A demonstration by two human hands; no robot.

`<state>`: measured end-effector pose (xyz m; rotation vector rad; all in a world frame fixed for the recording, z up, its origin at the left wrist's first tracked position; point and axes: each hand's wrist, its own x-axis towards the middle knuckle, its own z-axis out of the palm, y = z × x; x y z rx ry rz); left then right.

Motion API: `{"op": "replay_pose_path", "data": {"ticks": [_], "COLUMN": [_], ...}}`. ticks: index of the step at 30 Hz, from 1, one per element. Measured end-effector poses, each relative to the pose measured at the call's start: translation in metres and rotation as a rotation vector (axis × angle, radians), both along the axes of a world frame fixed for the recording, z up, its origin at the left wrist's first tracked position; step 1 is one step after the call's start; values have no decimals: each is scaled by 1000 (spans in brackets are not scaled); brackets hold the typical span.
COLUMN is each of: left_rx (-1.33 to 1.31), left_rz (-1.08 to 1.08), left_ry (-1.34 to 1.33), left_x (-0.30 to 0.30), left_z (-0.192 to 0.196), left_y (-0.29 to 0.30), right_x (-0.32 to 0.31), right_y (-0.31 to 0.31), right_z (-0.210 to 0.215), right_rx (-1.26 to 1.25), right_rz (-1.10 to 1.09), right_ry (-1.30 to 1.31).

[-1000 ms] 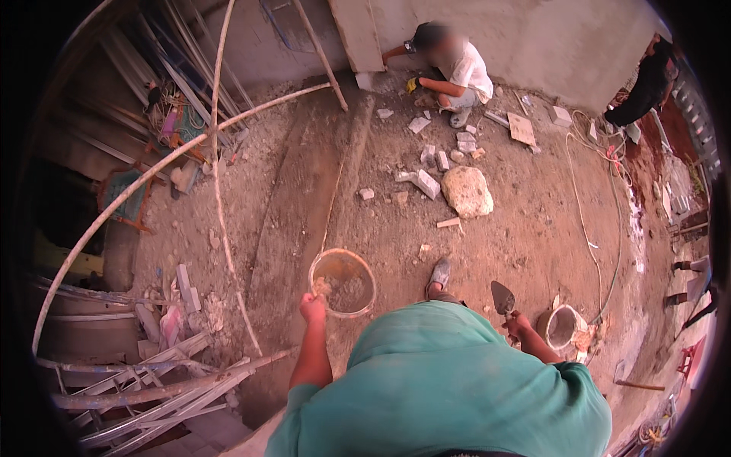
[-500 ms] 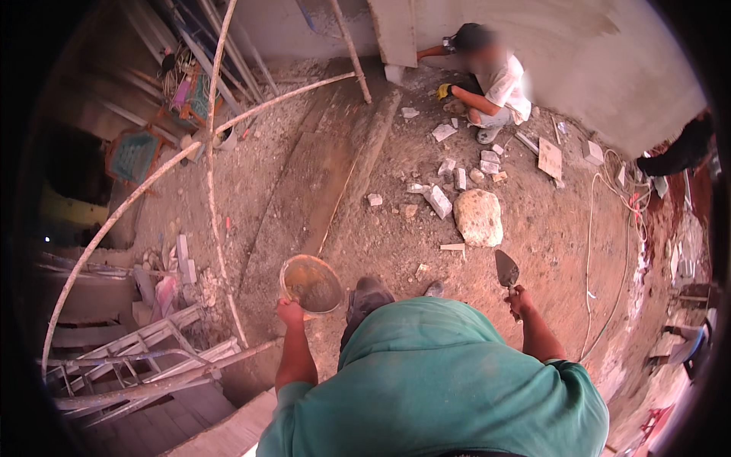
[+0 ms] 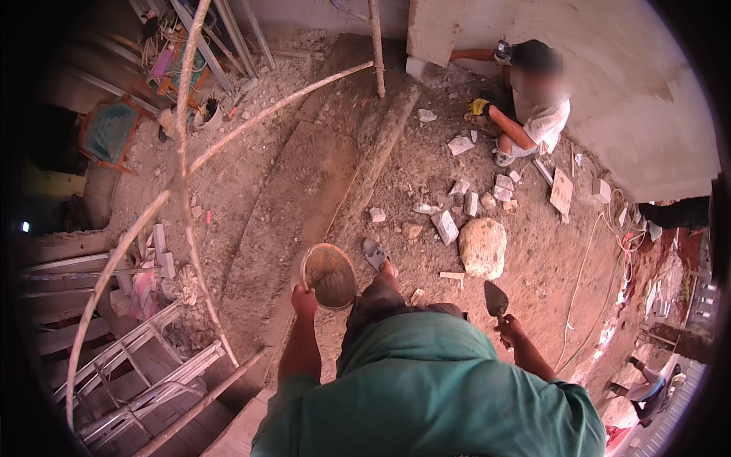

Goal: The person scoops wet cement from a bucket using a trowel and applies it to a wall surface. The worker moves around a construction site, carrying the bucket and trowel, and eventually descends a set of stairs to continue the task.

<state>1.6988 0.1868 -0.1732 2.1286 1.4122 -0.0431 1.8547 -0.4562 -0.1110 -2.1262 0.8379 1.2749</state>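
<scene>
My left hand [image 3: 304, 299] is closed on the near left rim of a round bucket [image 3: 327, 251], which is tilted so that its inside shows. Greyish-brown matter, perhaps mortar, coats or lies in it. In my right hand [image 3: 509, 330] is the handle of a pointed trowel [image 3: 496, 298], its blade directed away from me and smeared grey. A large pale stone [image 3: 482, 248] rests on the dirt just beyond the trowel. My sandalled foot [image 3: 378, 257] is on the ground to the right of the bucket.
A co-worker [image 3: 536, 107] squats by the far wall, holding a board [image 3: 432, 30]. Broken blocks [image 3: 445, 227] lie ahead. Crossed poles [image 3: 180, 183] stand at left, near a ladder [image 3: 145, 369]. A rope [image 3: 576, 297] trails at right; another person [image 3: 647, 390] is beyond it.
My view has shifted, and my left foot has come forward beside the bucket. Both hands keep their holds. The co-worker's head has turned.
</scene>
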Motion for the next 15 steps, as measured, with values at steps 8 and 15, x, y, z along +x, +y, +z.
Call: {"op": "replay_pose_path", "data": {"ticks": [8,15], "left_rx": [-45,7], "left_rz": [-69,1], "left_ry": [-15,-153], "left_x": [94,117], "left_z": [-6,-9], "left_y": [33,13], "right_x": [119,215], "right_y": [105,132], "right_z": [-25,-62], "right_rx": [106,78], "right_rz": [63,491], "right_ry": [-229,-85]}}
